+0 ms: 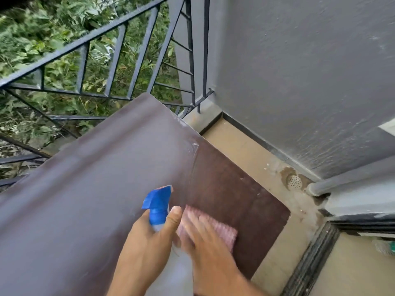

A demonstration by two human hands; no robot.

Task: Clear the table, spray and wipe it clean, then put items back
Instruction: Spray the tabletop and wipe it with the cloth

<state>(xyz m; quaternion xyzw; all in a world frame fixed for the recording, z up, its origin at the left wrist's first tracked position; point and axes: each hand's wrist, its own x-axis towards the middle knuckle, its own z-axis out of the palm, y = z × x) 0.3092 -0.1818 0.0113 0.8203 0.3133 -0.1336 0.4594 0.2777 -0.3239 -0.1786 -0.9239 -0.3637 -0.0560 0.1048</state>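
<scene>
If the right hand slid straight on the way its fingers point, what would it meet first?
Likely nothing solid: the right hand, flat on the pink cloth, points up-left over bare brown table. The spray bottle in the left hand sits close beside that line; motion blur hides the clearance.

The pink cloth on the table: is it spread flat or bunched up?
Mostly flat. The pink cloth lies under the right hand on the brown table; motion blur hides any folds.

The table (89, 199) under my hands is plain dark brown, paler where light glares. The spray bottle (159, 210) I hold has a blue head and a whitish body. The cloth (222, 230) is pink with a fine ribbed pattern. The wall (299, 71) is grey, the railing (119, 60) dark grey, the floor (241, 146) tan.
</scene>
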